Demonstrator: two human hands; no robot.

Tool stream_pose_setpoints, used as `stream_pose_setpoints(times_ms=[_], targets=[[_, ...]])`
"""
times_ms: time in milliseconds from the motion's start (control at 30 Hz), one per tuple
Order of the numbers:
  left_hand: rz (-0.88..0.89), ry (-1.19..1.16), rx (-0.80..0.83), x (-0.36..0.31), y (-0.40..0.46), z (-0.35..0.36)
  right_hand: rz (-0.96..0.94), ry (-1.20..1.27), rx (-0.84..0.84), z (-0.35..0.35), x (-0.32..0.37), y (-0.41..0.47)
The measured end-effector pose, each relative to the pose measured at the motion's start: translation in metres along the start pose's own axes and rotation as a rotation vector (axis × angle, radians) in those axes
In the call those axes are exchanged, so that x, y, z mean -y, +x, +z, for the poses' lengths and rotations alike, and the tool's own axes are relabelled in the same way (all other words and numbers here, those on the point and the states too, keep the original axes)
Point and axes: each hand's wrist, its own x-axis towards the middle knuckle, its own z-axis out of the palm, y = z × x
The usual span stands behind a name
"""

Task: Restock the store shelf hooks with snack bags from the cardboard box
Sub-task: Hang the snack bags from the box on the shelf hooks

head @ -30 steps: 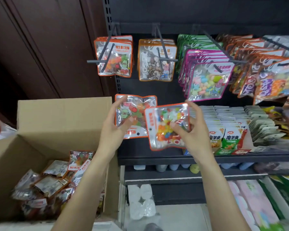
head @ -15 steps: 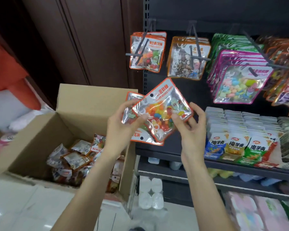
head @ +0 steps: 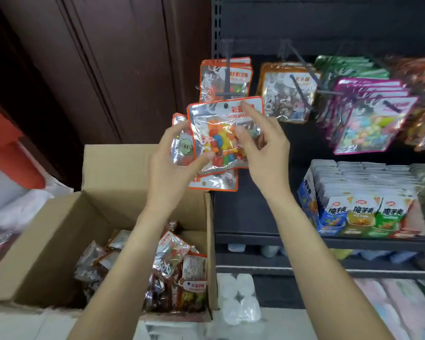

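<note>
Mid-restock. Left hand (head: 172, 155) grips two snack bags: colour-bean bag (head: 221, 133) in front, second bag (head: 182, 146) behind it. Right hand (head: 260, 148) pinches the front bag, index finger up near its hang hole. Target hook (head: 228, 77) at 12 o'clock from the bags, just above, not yet threaded. Cardboard box (head: 108, 173) at 7 o'clock holds plenty more; most work remains.

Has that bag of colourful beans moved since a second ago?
Yes. The colourful bean bag has come up from shelf-edge height toward the leftmost hook and turned upright, its hole on top.
</note>
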Motion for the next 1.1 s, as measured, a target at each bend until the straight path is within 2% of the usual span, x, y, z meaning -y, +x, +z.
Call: stream_pose_setpoints(times_ms=[167, 333, 433, 667, 867, 967, 1033, 1100], targets=[[-0.046, -0.037, 0.066, 0.023, 0.012, -0.008, 0.029, -0.089, -0.063, 0.019, -0.007, -0.003], [0.045, -0.079, 0.086, 0.029, 0.023, -0.006, 0.015, -0.154, -0.137, 0.024, -0.010, 0.001], [0.105, -0.009, 0.127, 0.037, 0.029, -0.006, 0.020, -0.185, -0.144, 0.028, -0.011, 0.003], [0.097, 0.024, 0.173, 0.049, 0.045, -0.006, 0.038, -0.232, -0.093, 0.035, -0.015, 0.010], [0.189, 0.318, 0.077, 0.063, 0.073, -0.010, 0.129, -0.341, -0.054, 0.052, -0.037, 0.072], [0.153, 0.377, 0.044, 0.073, 0.072, -0.024, 0.107, -0.414, -0.010, 0.064, -0.054, 0.104], [0.084, 0.333, 0.039, 0.078, 0.069, -0.032, 0.221, -0.544, 0.061, 0.069, -0.063, 0.113], [0.006, 0.267, 0.049, 0.079, 0.067, -0.035, 0.475, -0.613, 0.228, 0.070, -0.063, 0.111]])
